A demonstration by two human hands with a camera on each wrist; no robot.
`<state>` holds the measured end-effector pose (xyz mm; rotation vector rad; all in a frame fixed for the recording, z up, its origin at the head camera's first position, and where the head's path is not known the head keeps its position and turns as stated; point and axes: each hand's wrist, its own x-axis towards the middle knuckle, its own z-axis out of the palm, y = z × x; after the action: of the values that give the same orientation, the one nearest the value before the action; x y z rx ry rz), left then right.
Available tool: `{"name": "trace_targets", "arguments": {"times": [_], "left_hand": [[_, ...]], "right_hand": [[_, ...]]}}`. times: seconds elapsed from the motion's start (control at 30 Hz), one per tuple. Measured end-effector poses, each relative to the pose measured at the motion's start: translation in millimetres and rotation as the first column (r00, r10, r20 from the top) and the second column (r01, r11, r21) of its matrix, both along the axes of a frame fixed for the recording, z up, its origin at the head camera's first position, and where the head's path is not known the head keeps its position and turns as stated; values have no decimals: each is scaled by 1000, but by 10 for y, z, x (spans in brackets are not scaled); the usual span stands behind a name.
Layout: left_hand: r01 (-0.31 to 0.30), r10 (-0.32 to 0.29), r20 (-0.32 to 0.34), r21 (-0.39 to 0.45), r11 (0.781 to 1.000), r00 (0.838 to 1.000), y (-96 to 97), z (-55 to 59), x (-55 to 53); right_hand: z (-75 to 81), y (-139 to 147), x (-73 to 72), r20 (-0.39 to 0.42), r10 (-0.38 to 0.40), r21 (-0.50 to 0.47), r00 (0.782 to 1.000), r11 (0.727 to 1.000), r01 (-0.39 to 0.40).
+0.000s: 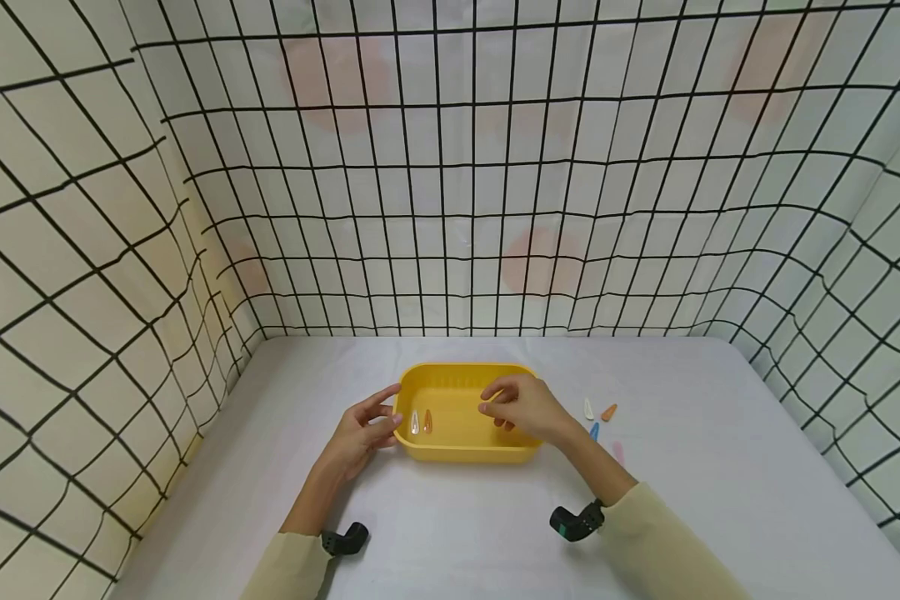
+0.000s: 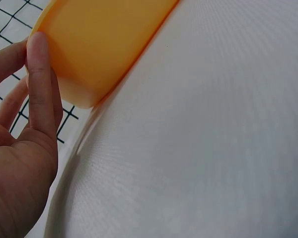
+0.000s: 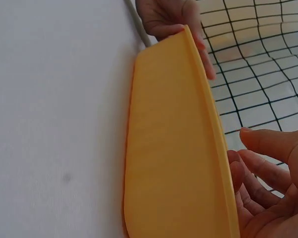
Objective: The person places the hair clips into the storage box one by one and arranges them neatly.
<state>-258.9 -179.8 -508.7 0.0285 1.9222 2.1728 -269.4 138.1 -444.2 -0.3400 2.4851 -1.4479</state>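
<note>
A yellow plastic tray stands on the table. My left hand grips its left end by the rim, thumb on the near side; the left wrist view shows the thumb against the tray wall. Inside, toward the left, lie a white snap hair clip and an orange snap hair clip, side by side. Over the tray's right half is my right hand, its fingers loosely bent. In the right wrist view its thumb stands apart from the fingers, and nothing shows between them.
Right of the tray, on the white tabletop, lie a white clip, an orange clip, a blue clip and a pink clip, partly beside my right forearm. A black wire grid encloses the back and sides.
</note>
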Motion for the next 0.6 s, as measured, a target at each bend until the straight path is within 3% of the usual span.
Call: {"name": "trace_targets", "arguments": {"times": [0.4,0.6], "left_hand": [[-5,4,41,22,1000,999,14,3,31],[-20,19,48,24,1000,999,5,33,31]], "right_hand": [[32,550,122,-61,-27,-5,998,1000,27],[18,859,144,-69,-97,31,993,995,100]]}}
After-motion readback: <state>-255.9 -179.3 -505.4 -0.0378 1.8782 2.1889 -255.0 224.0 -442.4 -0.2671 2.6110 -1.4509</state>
